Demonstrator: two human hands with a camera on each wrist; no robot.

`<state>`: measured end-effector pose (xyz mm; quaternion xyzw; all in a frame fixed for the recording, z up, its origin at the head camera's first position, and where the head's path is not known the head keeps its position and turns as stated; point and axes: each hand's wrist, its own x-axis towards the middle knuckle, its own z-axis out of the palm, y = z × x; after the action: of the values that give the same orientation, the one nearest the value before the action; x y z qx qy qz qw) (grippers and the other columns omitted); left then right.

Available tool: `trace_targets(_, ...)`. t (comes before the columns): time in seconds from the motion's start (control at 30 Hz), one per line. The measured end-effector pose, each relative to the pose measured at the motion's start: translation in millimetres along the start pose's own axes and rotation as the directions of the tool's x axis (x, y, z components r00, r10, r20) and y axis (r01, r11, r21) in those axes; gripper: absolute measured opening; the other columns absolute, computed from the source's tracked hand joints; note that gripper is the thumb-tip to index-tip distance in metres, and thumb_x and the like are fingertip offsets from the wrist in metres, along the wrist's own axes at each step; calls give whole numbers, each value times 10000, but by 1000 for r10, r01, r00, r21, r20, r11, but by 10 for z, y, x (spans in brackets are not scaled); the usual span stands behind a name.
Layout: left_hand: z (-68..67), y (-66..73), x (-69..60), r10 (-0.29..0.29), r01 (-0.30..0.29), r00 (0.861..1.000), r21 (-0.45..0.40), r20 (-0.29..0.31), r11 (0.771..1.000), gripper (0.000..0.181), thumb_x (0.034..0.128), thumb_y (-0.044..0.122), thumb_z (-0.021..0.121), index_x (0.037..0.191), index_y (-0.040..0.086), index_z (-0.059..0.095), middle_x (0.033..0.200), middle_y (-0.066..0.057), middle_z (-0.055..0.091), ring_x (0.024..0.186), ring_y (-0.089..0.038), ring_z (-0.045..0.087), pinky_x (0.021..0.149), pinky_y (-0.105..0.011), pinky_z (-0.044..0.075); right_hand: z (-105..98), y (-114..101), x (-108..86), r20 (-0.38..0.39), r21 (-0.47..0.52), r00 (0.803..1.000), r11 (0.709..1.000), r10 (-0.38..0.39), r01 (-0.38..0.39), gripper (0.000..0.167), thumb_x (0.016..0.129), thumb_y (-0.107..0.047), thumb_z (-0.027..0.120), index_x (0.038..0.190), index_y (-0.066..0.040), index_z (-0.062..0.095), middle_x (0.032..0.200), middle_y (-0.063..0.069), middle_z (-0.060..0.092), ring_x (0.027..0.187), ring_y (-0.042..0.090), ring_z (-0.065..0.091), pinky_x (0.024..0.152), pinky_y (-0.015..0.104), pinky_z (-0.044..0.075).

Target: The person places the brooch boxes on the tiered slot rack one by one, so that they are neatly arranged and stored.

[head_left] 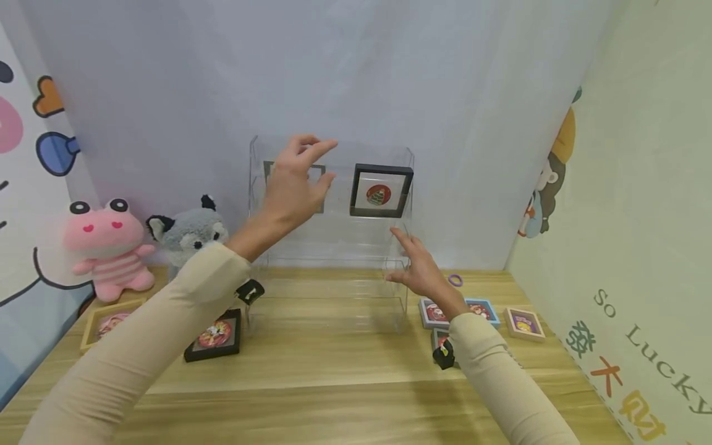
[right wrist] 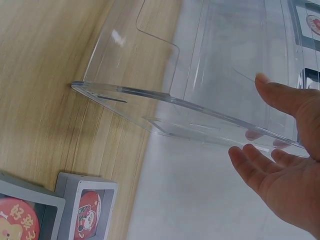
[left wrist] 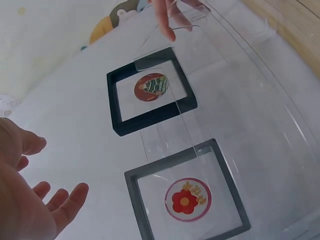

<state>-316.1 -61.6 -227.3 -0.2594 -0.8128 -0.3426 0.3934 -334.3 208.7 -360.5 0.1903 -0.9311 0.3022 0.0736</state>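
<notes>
A clear acrylic tiered rack (head_left: 328, 258) stands on the wooden table against the curtain. High on its right side leans a black frame (head_left: 381, 191) with a round red Christmas-tree badge. To the left of it, a grey frame (left wrist: 187, 202) holding a red-flower badge is partly covered by my left hand (head_left: 297, 182) in the head view. That hand hovers before the upper tier, thumb and fingers spread, holding nothing. My right hand (head_left: 421, 269) is at the rack's right side panel (right wrist: 200, 112), thumb on one side and loose fingers on the other; whether it touches is unclear.
Pink (head_left: 108, 247) and grey (head_left: 191, 232) plush toys sit at the left. A black frame (head_left: 214, 335) and a yellow frame (head_left: 89, 330) lie before them. On the right are several small frames, including a beige one (head_left: 525, 324), and a purple ring (head_left: 455, 280).
</notes>
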Motion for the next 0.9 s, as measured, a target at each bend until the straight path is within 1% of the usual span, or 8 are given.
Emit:
trace_targets(0.1,-181,-56,-109,-51,54,998,-72,47,996,442,921,60,699,1355,59,618,1365,-207,527,978,-353,628,780,-451,563,10,9,3,-7,1,1000,1000,-14,14,985,790,-127,845,1581,-179,260,1543,326,292,1265,489,526,1021,644,434)
trace_targets(0.17,-296,-98,-189,-91,102,992,-126,93,987,454,926,54,692,1371,55,603,1398,-205,508,1103,-359,611,840,-486,572,13,14,-1,-9,1,1000,1000,-21,21,982,789,-126,844,1578,-168,262,1533,331,301,1259,493,528,1012,644,442)
trace_targets(0.27,-477,-142,-329,-150,175,977,-167,153,970,472,938,47,676,1398,56,576,1446,-203,461,1309,-371,484,918,-537,543,15,15,-4,-5,13,1000,1000,-13,13,989,787,-115,845,1581,-180,260,1539,324,295,1267,496,522,1014,646,438)
trace_targets(0.53,-843,-258,-698,-242,272,954,-173,180,946,481,936,39,673,1403,24,559,1475,-235,405,1353,-424,432,929,-612,511,-6,3,1,4,17,1000,1000,-8,7,983,802,-106,832,1586,-176,243,1567,331,239,1289,508,504,1043,665,399)
trace_targets(0.63,-941,-328,-825,-273,308,938,-152,211,939,487,940,53,673,1410,22,548,1465,-247,412,1313,-432,447,948,-651,480,-8,-10,-3,8,18,1000,1000,-10,10,979,805,-103,829,1585,-164,240,1562,336,240,1287,510,505,1039,664,404)
trace_targets(0.8,-1067,-440,-1015,-335,367,901,-73,275,927,518,955,125,672,1445,60,519,1506,-249,398,1284,-456,480,965,-684,407,-2,-10,-4,16,24,1000,1000,9,-9,989,805,-104,830,1590,-194,236,1568,316,243,1297,492,504,1043,655,407)
trace_targets(0.87,-1117,-481,-1092,-361,398,878,-63,316,915,535,970,161,657,1471,75,491,1517,-242,385,1303,-467,471,960,-630,459,-3,-10,-5,16,23,1000,1000,13,-14,992,803,-111,833,1590,-205,236,1571,309,245,1300,484,504,1049,653,403)
trace_targets(0.9,-1140,-505,-1134,-374,419,864,-69,336,906,542,976,172,650,1481,74,477,1515,-246,380,1314,-475,463,941,-555,512,-5,-11,-7,17,21,1000,1000,13,-13,993,803,-115,834,1590,-205,235,1571,308,247,1300,482,505,1048,653,404)
